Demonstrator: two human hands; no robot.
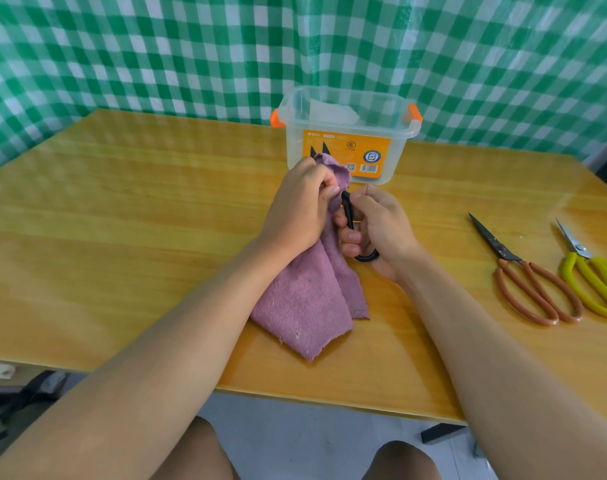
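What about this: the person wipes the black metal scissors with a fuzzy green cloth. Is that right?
Not quite. The head view shows the fuzzy cloth is purple, not green. The left hand grips it round the black metal scissors, held by the right hand.

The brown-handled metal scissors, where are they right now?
In the head view, the brown-handled metal scissors lie at the right on the yellow wooden table, just left of the yellow-handled scissors.
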